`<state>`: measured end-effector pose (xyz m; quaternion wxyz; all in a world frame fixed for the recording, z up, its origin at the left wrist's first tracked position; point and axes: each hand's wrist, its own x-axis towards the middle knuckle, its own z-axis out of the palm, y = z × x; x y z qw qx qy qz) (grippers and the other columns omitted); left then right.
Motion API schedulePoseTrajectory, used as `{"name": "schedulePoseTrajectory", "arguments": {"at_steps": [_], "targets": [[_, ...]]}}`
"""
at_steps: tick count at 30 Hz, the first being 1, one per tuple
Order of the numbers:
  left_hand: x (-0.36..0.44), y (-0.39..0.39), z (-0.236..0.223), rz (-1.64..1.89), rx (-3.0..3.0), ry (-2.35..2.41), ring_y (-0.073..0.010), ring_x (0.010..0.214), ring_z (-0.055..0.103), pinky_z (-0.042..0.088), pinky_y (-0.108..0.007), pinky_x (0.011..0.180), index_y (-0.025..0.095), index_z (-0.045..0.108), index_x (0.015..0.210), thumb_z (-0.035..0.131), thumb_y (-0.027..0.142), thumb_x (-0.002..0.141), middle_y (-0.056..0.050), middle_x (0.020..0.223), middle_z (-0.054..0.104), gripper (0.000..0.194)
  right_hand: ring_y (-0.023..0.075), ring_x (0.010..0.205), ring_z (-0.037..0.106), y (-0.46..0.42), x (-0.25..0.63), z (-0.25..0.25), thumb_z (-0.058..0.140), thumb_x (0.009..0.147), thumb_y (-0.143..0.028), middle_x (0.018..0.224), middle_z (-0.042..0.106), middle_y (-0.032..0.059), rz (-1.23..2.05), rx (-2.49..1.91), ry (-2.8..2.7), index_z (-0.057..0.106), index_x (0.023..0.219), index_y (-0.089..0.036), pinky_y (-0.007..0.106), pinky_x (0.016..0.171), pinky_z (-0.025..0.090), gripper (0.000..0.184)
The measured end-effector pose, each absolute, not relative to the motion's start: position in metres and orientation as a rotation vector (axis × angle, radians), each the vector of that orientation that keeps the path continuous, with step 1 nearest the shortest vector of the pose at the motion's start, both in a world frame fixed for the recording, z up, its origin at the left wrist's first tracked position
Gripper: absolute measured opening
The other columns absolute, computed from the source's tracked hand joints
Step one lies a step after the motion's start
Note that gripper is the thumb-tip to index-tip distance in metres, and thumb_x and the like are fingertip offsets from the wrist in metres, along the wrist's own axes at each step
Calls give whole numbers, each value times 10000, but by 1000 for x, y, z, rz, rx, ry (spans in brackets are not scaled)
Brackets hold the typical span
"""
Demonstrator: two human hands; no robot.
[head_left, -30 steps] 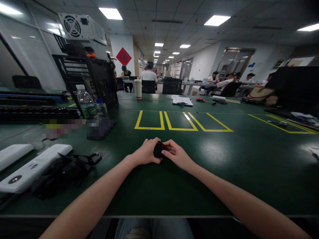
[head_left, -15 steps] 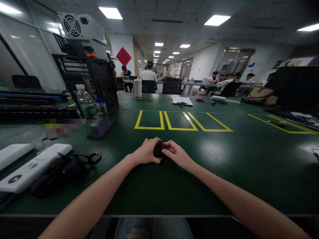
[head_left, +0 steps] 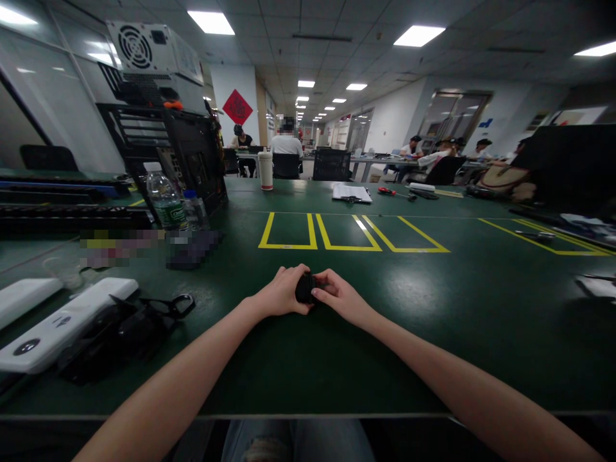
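Note:
Just over the green tabletop (head_left: 366, 359), a small black rounded object (head_left: 305, 289) sits between my two hands; its exact kind is too dark to make out. My left hand (head_left: 287, 292) wraps it from the left, thumb below and fingers over the top. From the right, the thumb and forefinger of my right hand (head_left: 334, 292) pinch its side. Yellow tape outlines (head_left: 289, 246) lie on the table beyond my hands.
At left are a white device (head_left: 72, 324), black straps (head_left: 139, 327), a water bottle (head_left: 163, 196) and an open computer case (head_left: 178, 154). Farther back stand a white cup (head_left: 265, 171), a clipboard (head_left: 351, 193) and a red screwdriver (head_left: 387, 191). Several people sit beyond.
Both hands keep the same grip on the black object. The view has shifted very slightly, and a pale item with a dark stick shows more at the right edge.

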<state>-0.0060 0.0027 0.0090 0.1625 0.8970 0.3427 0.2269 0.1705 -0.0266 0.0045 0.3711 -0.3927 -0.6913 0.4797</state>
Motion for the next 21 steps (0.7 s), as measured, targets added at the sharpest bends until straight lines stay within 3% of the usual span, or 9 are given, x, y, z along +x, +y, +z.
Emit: {"name": "schedulePoseTrajectory", "arguments": {"at_steps": [21], "targets": [[-5,3,7,661,2571,986,-206,861,490,319,-344,787,193,395,983,637,334,576,-34,941,509,494,146,895,551,-29,173,8,539,727,-246,992,512,15,1209,-944,-1842,442,965,-208,331,802,463,260]]}}
